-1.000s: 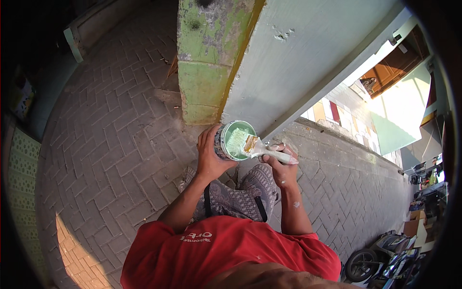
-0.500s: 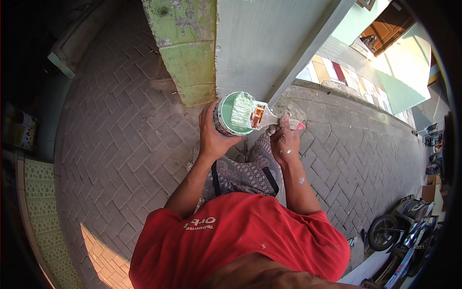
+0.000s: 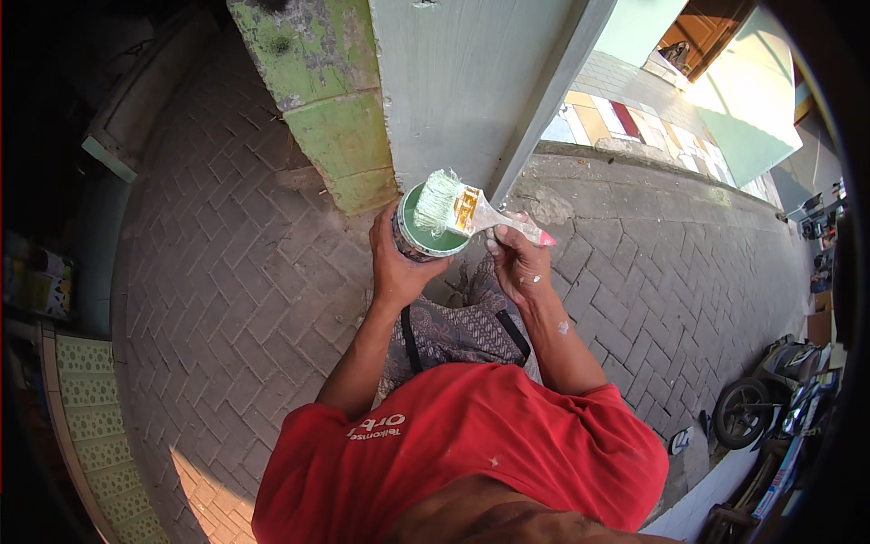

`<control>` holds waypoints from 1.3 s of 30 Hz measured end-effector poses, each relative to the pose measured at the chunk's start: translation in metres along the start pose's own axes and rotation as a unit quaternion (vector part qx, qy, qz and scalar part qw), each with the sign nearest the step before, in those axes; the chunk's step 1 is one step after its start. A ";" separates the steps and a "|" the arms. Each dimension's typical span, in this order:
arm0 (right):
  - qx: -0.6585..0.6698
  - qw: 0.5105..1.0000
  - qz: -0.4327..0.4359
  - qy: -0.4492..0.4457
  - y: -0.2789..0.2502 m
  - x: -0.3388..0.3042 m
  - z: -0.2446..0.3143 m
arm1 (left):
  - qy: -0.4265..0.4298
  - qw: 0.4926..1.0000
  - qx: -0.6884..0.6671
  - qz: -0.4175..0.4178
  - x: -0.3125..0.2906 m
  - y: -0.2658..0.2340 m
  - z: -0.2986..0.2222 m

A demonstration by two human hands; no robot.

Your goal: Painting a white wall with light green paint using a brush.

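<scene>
"Green-lined round paint pot point(image 3: 442, 244): where is it sitting?"
"Left-hand grip point(image 3: 395, 267) is clasping its side; right-hand grip point(image 3: 521, 259) is pinching the handle of a flat, pale-bristled paintbrush point(image 3: 467, 210) over the opening."

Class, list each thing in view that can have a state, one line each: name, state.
Paint pail: open, green inside
Paintbrush: bristles coated pale green, over the paint pail's opening
Left hand: wrapped around the paint pail
Right hand: gripping the paintbrush
Green pillar: paint patchy, worn
Motorcycle: parked, no rider visible
</scene>
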State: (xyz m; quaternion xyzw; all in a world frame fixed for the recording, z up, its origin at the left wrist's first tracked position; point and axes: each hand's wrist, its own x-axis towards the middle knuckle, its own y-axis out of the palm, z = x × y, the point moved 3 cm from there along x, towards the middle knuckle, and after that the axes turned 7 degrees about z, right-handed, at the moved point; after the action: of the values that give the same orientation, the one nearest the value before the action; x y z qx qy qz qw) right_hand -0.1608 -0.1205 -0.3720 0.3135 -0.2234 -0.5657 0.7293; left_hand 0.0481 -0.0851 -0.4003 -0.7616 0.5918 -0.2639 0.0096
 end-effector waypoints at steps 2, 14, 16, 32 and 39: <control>0.007 1.000 -0.026 0.005 0.005 0.001 0.002 | -0.003 1.000 0.011 0.001 0.002 -0.001 -0.001; 0.025 0.994 -0.092 0.050 -0.002 0.021 -0.011 | 0.012 0.999 -0.033 0.001 0.008 0.011 0.009; 0.031 0.992 -0.097 0.070 -0.004 0.020 -0.013 | 0.015 0.998 -0.057 0.002 0.005 0.014 0.010; -0.123 0.892 0.105 -0.422 0.107 0.098 0.213 | -0.010 0.996 -0.086 -0.013 0.008 0.003 0.014; -0.480 0.482 0.044 -0.732 0.116 0.125 0.225 | -0.043 0.992 -0.119 -0.027 -0.013 -0.008 0.019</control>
State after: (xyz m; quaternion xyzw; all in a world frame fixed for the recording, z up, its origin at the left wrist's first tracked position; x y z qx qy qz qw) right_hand -0.2016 -0.2682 -0.1351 -0.6229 -0.3840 -0.5768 0.3632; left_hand 0.0610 -0.0771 -0.4193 -0.7834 0.5976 -0.1586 -0.0628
